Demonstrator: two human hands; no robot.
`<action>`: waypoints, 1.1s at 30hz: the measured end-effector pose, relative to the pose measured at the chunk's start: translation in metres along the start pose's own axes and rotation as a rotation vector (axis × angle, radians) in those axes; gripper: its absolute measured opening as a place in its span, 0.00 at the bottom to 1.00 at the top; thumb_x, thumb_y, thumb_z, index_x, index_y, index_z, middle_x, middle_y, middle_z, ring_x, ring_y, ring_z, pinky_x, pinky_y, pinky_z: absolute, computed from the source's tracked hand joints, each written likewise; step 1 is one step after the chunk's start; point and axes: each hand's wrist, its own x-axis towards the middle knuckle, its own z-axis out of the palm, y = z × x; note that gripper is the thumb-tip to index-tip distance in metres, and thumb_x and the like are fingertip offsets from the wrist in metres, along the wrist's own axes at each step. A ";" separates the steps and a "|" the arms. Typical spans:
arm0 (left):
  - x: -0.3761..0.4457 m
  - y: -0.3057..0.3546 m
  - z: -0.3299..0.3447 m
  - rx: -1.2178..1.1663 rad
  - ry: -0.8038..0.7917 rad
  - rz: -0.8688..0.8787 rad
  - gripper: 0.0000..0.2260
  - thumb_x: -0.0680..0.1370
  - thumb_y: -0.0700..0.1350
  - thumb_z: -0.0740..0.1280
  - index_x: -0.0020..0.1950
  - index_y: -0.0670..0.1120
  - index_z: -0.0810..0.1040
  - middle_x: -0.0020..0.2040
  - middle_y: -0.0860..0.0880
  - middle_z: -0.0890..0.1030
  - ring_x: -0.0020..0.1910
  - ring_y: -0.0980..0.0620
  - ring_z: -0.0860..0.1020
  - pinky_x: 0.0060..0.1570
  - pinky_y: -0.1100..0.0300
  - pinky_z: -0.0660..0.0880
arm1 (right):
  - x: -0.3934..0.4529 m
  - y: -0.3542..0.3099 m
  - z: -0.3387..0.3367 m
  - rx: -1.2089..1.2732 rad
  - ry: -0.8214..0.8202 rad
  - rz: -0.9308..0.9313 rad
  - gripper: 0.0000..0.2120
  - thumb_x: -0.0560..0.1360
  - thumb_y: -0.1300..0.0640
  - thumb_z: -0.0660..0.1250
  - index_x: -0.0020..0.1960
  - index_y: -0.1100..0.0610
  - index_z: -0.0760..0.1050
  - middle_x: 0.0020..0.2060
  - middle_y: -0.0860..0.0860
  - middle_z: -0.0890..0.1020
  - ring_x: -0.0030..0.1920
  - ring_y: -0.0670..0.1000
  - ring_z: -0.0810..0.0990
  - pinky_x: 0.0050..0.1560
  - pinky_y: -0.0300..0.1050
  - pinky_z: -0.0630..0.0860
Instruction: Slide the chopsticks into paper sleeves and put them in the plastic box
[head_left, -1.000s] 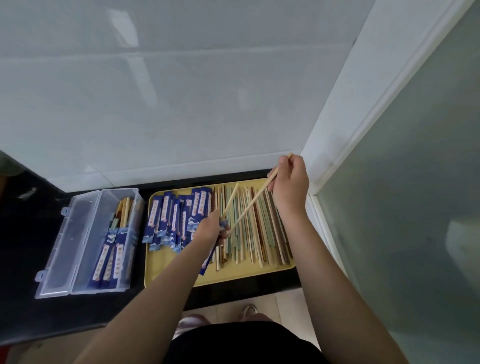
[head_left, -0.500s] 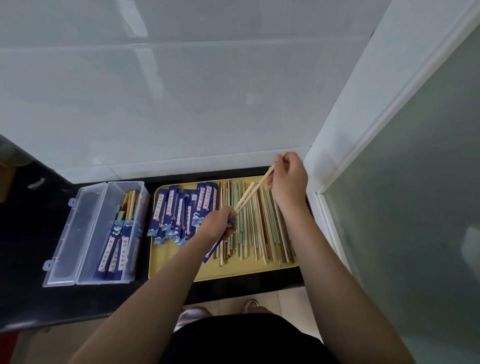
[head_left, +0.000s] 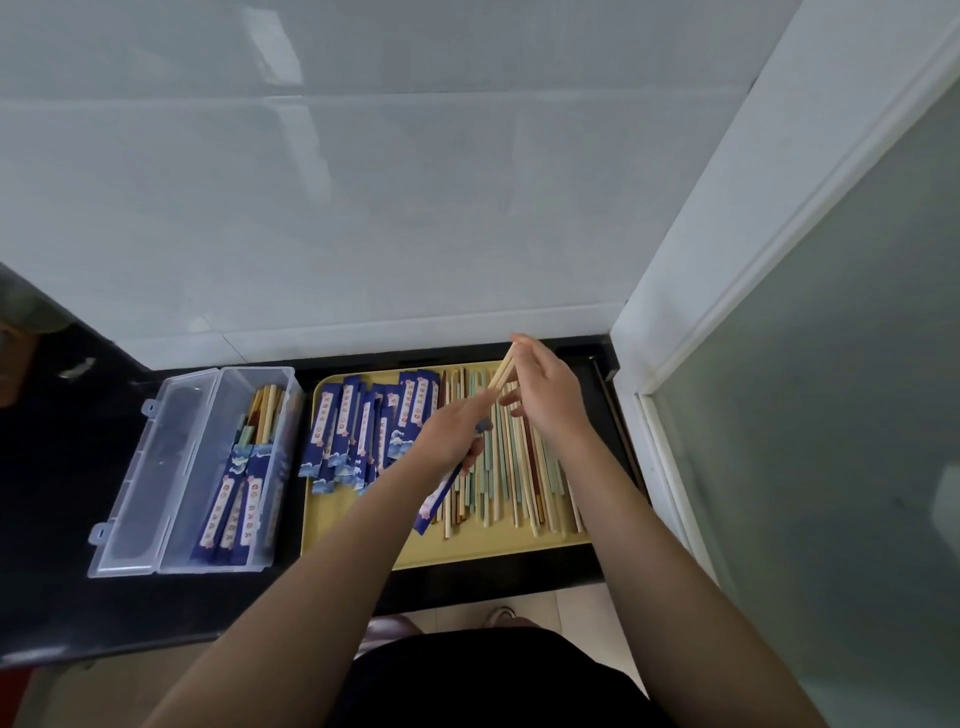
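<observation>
Left hand gripping blue sleeve, right hand pinching chopsticks

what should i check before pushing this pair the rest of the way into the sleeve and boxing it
1. Left hand grips the blue paper sleeve: ok.
2. Right hand guides the bamboo chopstick pair: ok.
3. Tips inside the sleeve mouth: cannot tell, the left hand hides it.
4. Pair fully sleeved: not ok, tops protrude.
5. Clear plastic box open, with room: ok.
</observation>
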 end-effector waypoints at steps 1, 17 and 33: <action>-0.001 0.000 -0.002 0.032 -0.018 0.038 0.17 0.84 0.56 0.56 0.52 0.43 0.75 0.34 0.48 0.74 0.28 0.54 0.70 0.29 0.61 0.71 | 0.002 0.000 0.000 0.017 -0.006 0.024 0.19 0.86 0.44 0.53 0.74 0.45 0.70 0.52 0.50 0.83 0.48 0.52 0.85 0.47 0.47 0.84; -0.029 -0.072 -0.172 0.284 0.642 -0.082 0.11 0.83 0.39 0.58 0.60 0.43 0.77 0.50 0.44 0.81 0.49 0.41 0.80 0.48 0.47 0.79 | -0.021 0.034 0.144 -0.580 -0.219 0.240 0.06 0.83 0.54 0.62 0.55 0.56 0.73 0.46 0.52 0.80 0.39 0.49 0.79 0.40 0.46 0.77; -0.018 -0.110 -0.215 0.314 0.461 -0.187 0.19 0.82 0.42 0.61 0.74 0.47 0.68 0.68 0.42 0.69 0.55 0.48 0.73 0.50 0.54 0.75 | -0.011 0.046 0.180 -0.491 0.049 0.429 0.09 0.82 0.62 0.63 0.61 0.58 0.69 0.56 0.56 0.80 0.51 0.55 0.81 0.48 0.52 0.83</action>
